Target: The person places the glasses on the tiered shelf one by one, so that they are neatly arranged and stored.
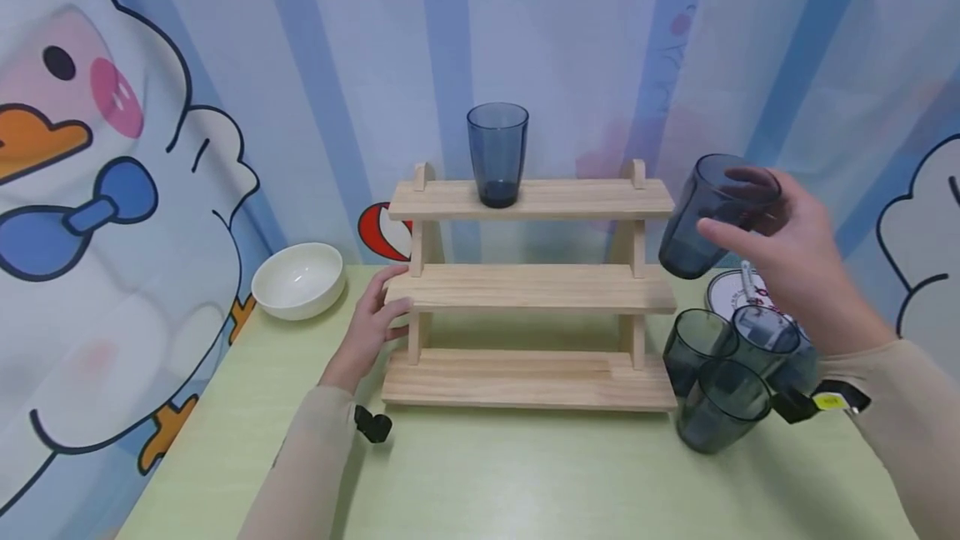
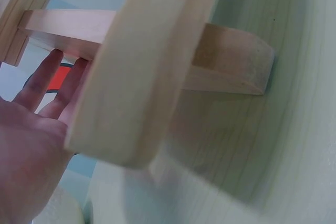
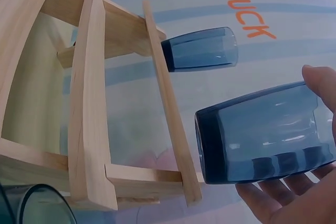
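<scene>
Blue-striped cloth (image 1: 450, 40) hung behind your fingers, and below them spread the green table (image 1: 540, 473). The rack (image 1: 528, 287), three tiers of pale wood, stood between your hands. Your left hand (image 1: 369, 325) touched its left side by the middle tier, fingers apart and fairly straight. The bowl (image 1: 298, 280) sat left of those fingers. Your right hand (image 1: 797, 238) was curled partway closed around the held glass (image 1: 690, 223), thumb and fingers on opposite sides, with it tilted in the air just beside the top tier's right end. Below those fingers stood clustered glasses (image 1: 722, 411); to their left, the shelved glass (image 1: 498, 155) stood upright on the top tier.
</scene>
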A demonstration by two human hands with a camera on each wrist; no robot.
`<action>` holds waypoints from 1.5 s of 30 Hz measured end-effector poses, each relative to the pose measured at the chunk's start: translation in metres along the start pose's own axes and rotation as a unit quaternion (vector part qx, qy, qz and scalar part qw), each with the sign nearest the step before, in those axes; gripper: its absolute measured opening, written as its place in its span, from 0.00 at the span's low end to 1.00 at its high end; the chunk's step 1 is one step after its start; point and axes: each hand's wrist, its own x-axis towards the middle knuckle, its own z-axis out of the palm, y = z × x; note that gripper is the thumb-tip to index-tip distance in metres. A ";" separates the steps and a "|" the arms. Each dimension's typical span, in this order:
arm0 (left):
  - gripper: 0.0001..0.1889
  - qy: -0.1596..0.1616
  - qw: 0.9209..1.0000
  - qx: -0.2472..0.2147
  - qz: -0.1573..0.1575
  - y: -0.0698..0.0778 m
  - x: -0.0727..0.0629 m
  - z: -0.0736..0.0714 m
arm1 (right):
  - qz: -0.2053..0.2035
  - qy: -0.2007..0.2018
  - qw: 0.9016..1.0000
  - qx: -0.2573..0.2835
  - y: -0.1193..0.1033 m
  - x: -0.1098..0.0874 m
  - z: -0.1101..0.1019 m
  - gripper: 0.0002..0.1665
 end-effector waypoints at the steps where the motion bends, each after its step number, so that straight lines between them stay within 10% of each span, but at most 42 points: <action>1: 0.30 0.001 1.000 0.001 0.000 0.000 0.000 0.000 | 0.000 -0.002 1.000 0.007 -0.002 0.003 0.003 0.43; 21: 0.30 0.009 1.000 0.009 -0.001 0.001 0.000 0.000 | -0.003 -0.029 0.996 0.087 -0.037 0.064 0.063 0.46; 45: 0.30 0.006 1.000 0.002 0.007 -0.002 0.000 0.000 | 0.031 -0.032 0.997 0.056 -0.048 0.105 0.105 0.51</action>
